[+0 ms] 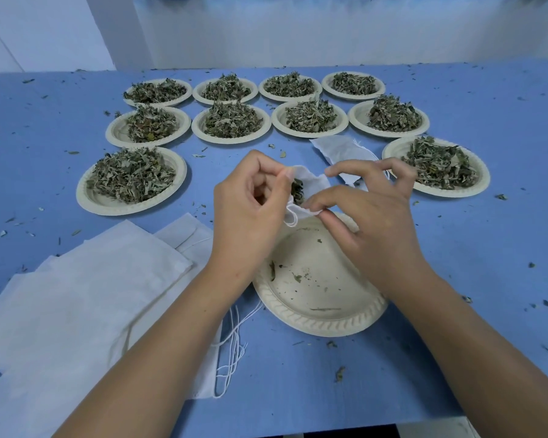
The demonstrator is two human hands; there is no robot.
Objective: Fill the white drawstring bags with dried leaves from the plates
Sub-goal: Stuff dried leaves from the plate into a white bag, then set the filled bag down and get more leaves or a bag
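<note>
Two pinches, my left hand [250, 197] and right hand [370, 210], hold open the white drawstring bag [312, 181] above the nearly bare plate [323, 324] by the near edge of the table [456, 248]; a slip could spill its dried leaves [298, 190].

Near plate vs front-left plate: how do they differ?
The near plate holds only leaf scraps; the front-left plate carries a full heap of dried leaves. The near plate is partly covered by the person's arms; the front-left plate is fully visible. Both are cream, round, with ribbed rims.
</note>
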